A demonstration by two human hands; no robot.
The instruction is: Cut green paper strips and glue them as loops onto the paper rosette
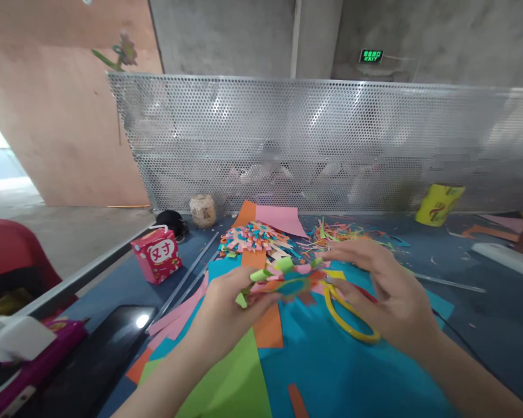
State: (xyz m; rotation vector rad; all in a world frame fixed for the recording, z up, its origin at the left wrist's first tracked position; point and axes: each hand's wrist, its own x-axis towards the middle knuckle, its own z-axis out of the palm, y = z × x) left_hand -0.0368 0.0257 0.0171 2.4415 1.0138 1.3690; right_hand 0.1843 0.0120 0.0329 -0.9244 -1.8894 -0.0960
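My left hand (226,307) grips a small round paper piece (287,281) made of curled green, pink and orange strips around a blue centre. My right hand (383,290) touches the far right edge of that piece with its fingertips, fingers spread. Yellow-handled scissors (348,322) lie under my right hand on blue paper (331,371); whether the hand holds them I cannot tell. Behind the hands lies a larger finished paper rosette (255,238) of many coloured loops.
Green (230,383), orange and pink paper sheets cover the dark table. A pink carton (157,255), a black object and a beige jar (203,210) stand back left. Paper scraps (344,232) and a yellow packet (438,204) lie further back. A perforated metal screen (331,145) closes the far side.
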